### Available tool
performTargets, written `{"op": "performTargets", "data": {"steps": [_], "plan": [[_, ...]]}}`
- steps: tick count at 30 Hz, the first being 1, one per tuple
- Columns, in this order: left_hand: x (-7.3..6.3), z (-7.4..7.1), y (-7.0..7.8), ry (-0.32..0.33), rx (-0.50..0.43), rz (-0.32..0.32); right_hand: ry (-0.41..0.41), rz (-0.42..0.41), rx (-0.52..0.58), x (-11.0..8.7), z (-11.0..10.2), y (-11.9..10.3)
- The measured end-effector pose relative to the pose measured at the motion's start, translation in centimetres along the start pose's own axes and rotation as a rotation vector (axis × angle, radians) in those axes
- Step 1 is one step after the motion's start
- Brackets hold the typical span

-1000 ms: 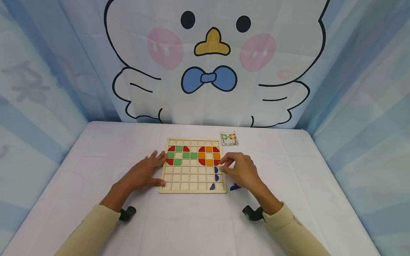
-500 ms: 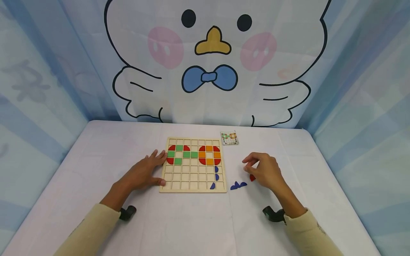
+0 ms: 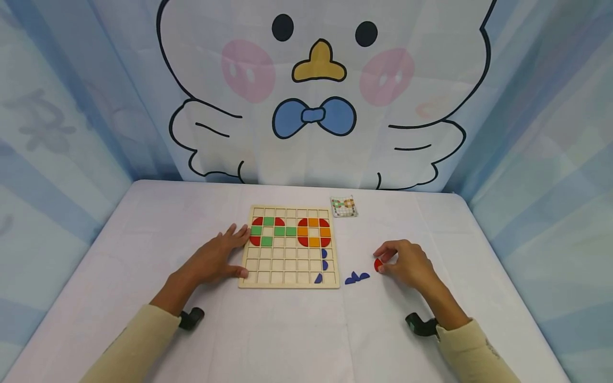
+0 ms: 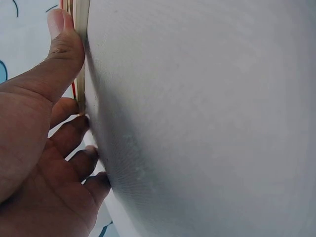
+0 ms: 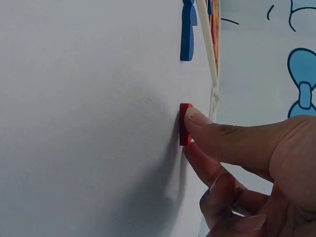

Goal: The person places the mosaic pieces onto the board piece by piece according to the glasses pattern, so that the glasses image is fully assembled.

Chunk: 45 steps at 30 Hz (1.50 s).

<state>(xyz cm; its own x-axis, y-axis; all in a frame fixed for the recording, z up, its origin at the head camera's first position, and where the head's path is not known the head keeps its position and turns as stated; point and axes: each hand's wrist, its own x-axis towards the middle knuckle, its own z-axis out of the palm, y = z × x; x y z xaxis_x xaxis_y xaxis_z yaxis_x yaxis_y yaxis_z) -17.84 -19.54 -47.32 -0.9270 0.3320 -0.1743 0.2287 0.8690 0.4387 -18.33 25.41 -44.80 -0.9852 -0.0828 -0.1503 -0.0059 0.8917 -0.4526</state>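
A wooden grid board (image 3: pixel 283 265) lies on the table with red, green and orange pieces in its upper cells. Several blue pieces (image 3: pixel 325 265) lie in cells at its lower right. My left hand (image 3: pixel 215 259) rests at the board's left edge, fingers spread; in the left wrist view its thumb lies against the board's side. Right of the board, my right hand (image 3: pixel 407 264) has thumb and index finger at a red piece with a curved edge (image 3: pixel 377 265). In the right wrist view they pinch this red piece (image 5: pixel 184 124) close at the tabletop.
A small cluster of blue pieces (image 3: pixel 356 277) lies between the board and my right hand. Behind the board's right corner is a small pattern card (image 3: pixel 344 207). A curtain printed with a cartoon bird (image 3: pixel 313 154) hangs behind the table.
My right hand has moved right, away from the board's right edge, then lowered to the red piece and taken hold of it. My left hand has stayed in place.
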Motion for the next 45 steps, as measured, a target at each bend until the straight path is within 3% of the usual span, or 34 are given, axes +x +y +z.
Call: {"op": "performTargets", "data": {"steps": [13,32,40,45], "plan": [[0.0,0.1,-0.1,0.003,-0.003,0.003,0.012,-0.022,-0.014,0.0,0.0,-0.1],[0.0,0.0,0.0,0.002,0.006,0.004,-0.009,-0.077,0.142,0.6,1.3,-2.0],[-0.1,-0.1,0.2,-0.006,-0.002,-0.008,-0.046,-0.168,0.191,0.8,2.2,-3.9],[-0.1,-0.1,0.3,-0.005,0.001,-0.008,-0.111,-0.235,0.238,0.8,2.6,-5.2]]}}
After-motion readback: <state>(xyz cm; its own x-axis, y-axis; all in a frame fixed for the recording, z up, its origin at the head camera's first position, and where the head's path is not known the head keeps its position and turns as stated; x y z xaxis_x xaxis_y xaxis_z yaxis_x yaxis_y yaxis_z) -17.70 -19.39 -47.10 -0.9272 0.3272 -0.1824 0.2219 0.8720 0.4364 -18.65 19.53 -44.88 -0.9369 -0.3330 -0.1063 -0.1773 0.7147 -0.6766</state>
